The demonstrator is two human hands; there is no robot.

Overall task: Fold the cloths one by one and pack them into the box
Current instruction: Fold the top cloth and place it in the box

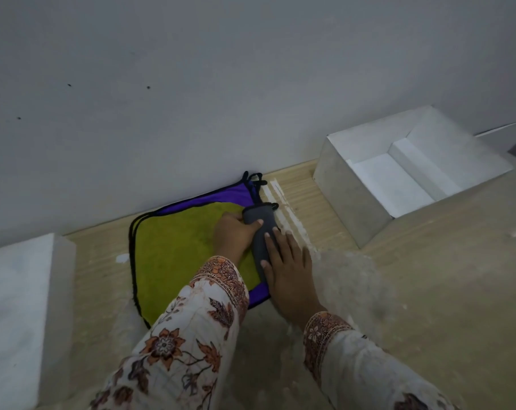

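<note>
A narrow folded grey cloth (261, 232) is held between both hands on top of the spread cloths. The left hand (234, 235) curls round its far end from the nine o'clock side, thumb tip over the grey fabric. The right hand (289, 270) lies flatter along its three o'clock edge, fingertips (267, 235) pressing on the grey strip; its fingers look fairly straight, so it presses rather than clasps. Both wrists come out of cream sleeves (191, 335) printed with rust-brown flowers, entering from six o'clock.

Beneath the grey cloth lies a square lime-green fleece cloth (174, 250) with black piping, spread flat, and under that a purple cloth (221, 195) of the same kind shows at its twelve o'clock and five o'clock edges. Their black hanging loops (255, 180) bunch at the one o'clock corner, against the pale grey wall (191, 84).

All rest on a light wooden tabletop (310, 187). An open white cardboard box (354, 202), holding only its white inner flaps, stands at two o'clock from the cloths, well apart from them. A white block (20, 306) sits at eight o'clock.
</note>
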